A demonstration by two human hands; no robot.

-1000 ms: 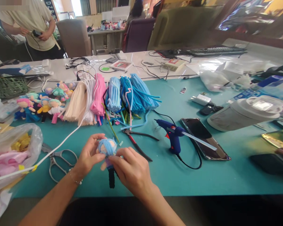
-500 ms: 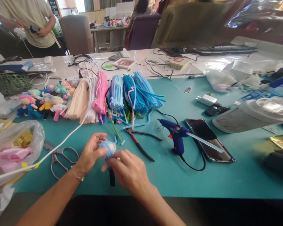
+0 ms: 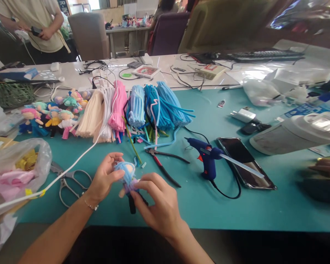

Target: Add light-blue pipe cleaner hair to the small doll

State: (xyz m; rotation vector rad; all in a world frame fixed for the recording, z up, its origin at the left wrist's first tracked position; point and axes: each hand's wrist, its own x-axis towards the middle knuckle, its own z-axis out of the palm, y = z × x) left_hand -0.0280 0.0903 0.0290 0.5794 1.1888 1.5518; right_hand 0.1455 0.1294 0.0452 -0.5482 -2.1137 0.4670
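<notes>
Over the teal counter (image 3: 242,211), the left hand (image 3: 106,178) clasps a blue-haired doll (image 3: 129,179) by its head, while the right hand (image 3: 161,200), its grip newly shifted, pinches the lilac torso, exposing more of it.

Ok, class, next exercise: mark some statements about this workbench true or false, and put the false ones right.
1. Both the left hand and the right hand hold the light-blue-haired doll. True.
2. The scissors are in the right hand. False: they lie on the green mat, near the left forearm.
3. A glue stick sticks out of the back of the glue gun. True.
4. The pliers lie to the right of the glue gun. False: they lie to its left in the view.
5. The pink pipe-cleaner bundle stands between the white bundle and the pale blue bundle. True.
</notes>
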